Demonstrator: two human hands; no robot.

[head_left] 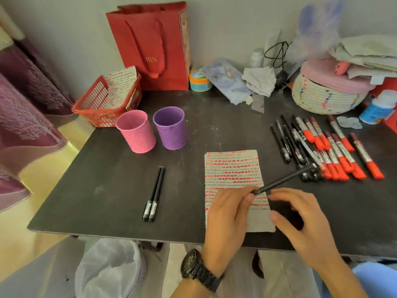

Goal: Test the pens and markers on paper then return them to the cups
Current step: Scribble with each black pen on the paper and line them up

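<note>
Left hand (227, 214) pinches a slim black pen (283, 180) above the red-marked paper sheet (232, 166), right hand (305, 218) loosely open beside it; testing probably needs uncapping next.

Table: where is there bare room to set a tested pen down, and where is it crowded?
Bare: the strip between the two black pens and the paper; the middle, bordered by the purple cup, the paper and the pen pile; the front left corner. Crowded: the pile at right and the clutter along the back edge.
</note>
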